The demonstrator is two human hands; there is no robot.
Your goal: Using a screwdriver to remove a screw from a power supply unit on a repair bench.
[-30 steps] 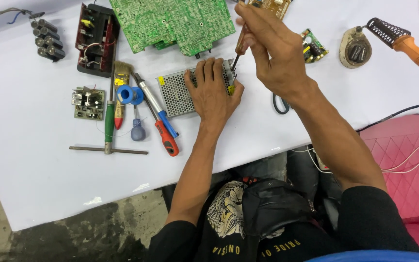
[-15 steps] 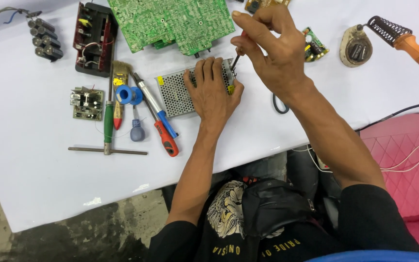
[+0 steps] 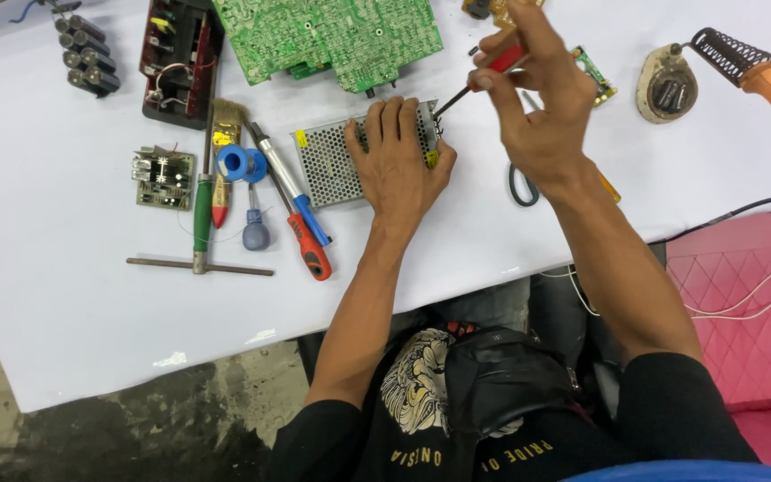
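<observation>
A: Where's the work sitting?

B: The perforated metal power supply case (image 3: 336,161) lies flat on the white bench (image 3: 64,330), just below the big green circuit board (image 3: 332,36). The left hand (image 3: 394,165) is spread flat over its right half, fingers wide, pressing it down.

A: And the right hand (image 3: 537,107)?

B: Closed around a red-handled screwdriver (image 3: 479,76), pinched between thumb and fingertips. The shaft slants down and to the left, with the tip at the case's right end, near what looks like a terminal strip. I can't tell whether the tip is seated in a screw head; it's too small to see.

A: So how to do this well?

B: I'd judge the slant is the weak point. A tip meeting a screw at an angle tends to ride out and chew the slot, so bring the handle more in line with the screw before turning. Keep the flat left palm bearing down so the case can't skate on the smooth bench.

A: Anything in the way?

B: The scissors (image 3: 521,186) lie just under the right wrist, and the soldering iron (image 3: 765,76) rests in its stand well to the right. The loose tools to the left, among them a blue-and-red-handled driver (image 3: 301,223), are clear of both hands.
</observation>
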